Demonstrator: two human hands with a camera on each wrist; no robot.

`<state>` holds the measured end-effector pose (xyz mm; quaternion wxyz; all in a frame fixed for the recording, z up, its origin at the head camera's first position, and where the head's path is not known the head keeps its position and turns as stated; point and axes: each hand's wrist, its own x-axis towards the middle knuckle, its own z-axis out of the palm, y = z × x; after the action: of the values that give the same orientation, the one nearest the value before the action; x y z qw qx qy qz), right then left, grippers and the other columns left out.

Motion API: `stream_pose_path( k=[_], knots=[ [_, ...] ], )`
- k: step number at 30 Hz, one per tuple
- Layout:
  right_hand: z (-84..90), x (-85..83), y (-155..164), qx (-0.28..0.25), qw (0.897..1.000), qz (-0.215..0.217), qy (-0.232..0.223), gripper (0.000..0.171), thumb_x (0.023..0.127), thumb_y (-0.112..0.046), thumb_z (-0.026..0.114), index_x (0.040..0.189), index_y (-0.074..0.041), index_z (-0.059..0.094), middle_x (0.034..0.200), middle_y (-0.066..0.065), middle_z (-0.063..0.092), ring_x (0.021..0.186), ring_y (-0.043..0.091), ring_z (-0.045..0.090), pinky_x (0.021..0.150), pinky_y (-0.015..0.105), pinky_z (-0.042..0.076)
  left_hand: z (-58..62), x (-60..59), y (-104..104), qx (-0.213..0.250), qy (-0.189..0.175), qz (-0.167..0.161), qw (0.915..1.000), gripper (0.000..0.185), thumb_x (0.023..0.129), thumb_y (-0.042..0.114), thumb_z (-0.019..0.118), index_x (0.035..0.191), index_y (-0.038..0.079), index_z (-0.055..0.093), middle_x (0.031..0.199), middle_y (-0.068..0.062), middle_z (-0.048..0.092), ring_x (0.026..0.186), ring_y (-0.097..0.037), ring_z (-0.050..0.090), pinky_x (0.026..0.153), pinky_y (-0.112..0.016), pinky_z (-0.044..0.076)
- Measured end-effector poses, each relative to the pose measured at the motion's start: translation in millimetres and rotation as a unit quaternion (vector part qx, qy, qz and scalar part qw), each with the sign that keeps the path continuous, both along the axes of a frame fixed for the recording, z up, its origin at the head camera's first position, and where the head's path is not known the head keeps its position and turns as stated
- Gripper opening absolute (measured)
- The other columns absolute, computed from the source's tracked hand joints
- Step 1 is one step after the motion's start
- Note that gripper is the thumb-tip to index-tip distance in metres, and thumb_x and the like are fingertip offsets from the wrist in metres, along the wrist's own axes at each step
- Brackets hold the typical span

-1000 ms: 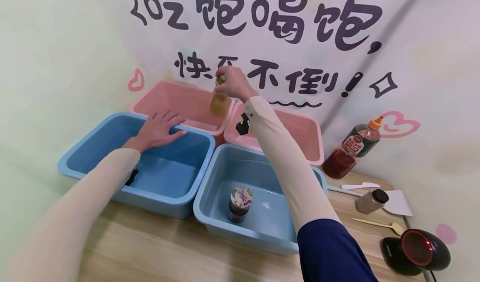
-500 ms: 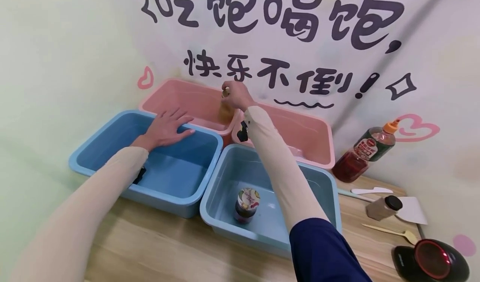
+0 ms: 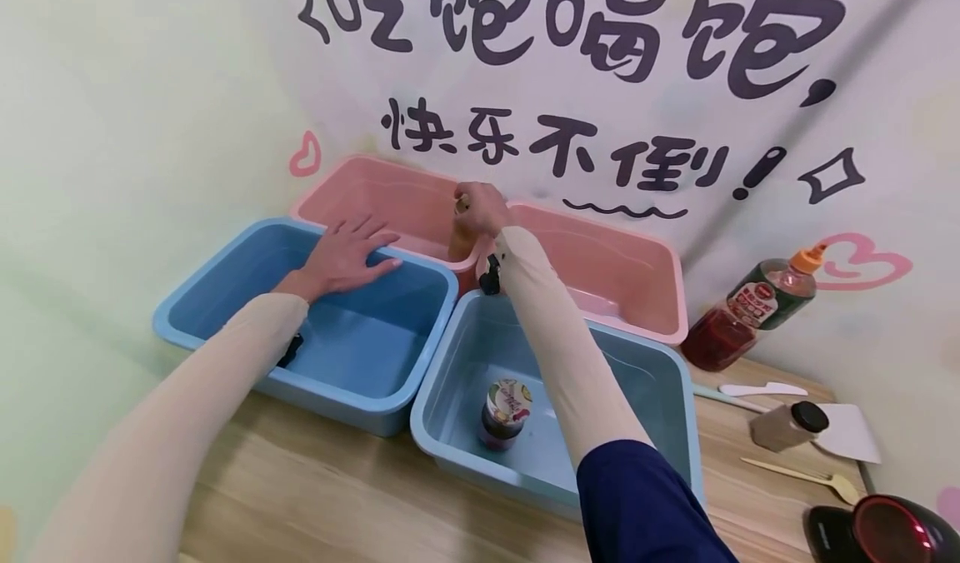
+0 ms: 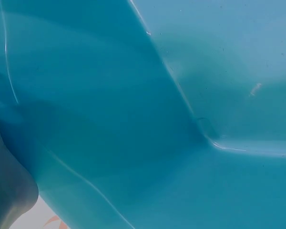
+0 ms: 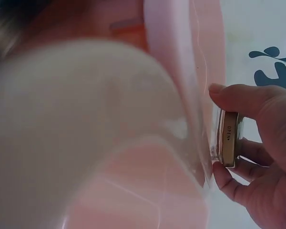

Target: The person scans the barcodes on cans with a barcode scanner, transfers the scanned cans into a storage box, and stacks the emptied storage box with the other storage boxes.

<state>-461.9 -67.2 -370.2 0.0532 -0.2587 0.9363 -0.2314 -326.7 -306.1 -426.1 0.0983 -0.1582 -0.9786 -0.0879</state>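
Observation:
My right hand [image 3: 483, 207] grips a clear jar [image 3: 462, 242] with yellowish-brown contents by its top. The jar is lowered into the right end of the left pink bin [image 3: 375, 166]. In the right wrist view its gold lid [image 5: 229, 139], printed "OPEN", sits between thumb and fingers. My left hand [image 3: 351, 256] lies with fingers spread over the back rim of the left blue bin [image 3: 405, 380]. The left wrist view mostly shows that bin's blue wall [image 4: 109, 119].
A jar with a patterned lid [image 3: 508, 402] stands in the right blue bin [image 3: 558, 496]. Another pink bin [image 3: 675, 296] is behind it. To the right are a sauce bottle [image 3: 768, 292], a small black-capped jar [image 3: 783, 426], a wooden fork [image 3: 802, 473] and a black device [image 3: 892, 530].
My right hand has moved down with the jar, from above the left pink bin into it. The left hand stays on the blue rim. The head view has shifted slightly right-to-left.

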Motion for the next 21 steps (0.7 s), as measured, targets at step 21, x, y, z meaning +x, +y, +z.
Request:
stream_pose_path(
  k=[21],
  knots=[
    [-12.4, 0.5, -10, 0.012, 0.999, -0.036, -0.026, 0.040, 0.082, -0.014, 0.079, 0.120, -0.017, 0.065, 0.114, 0.001, 0.067, 0.114, 0.023, 0.050, 0.115, 0.054, 0.021, 0.0, 1.2, -1, 0.002, 0.004, -0.004, 1.0000, 0.065, 0.094, 0.056, 0.053, 0.147, 0.018, 0.051, 0.157, -0.013, 0.043, 0.146, -0.038, 0.033, 0.121, -0.062, 0.021]
  ],
)
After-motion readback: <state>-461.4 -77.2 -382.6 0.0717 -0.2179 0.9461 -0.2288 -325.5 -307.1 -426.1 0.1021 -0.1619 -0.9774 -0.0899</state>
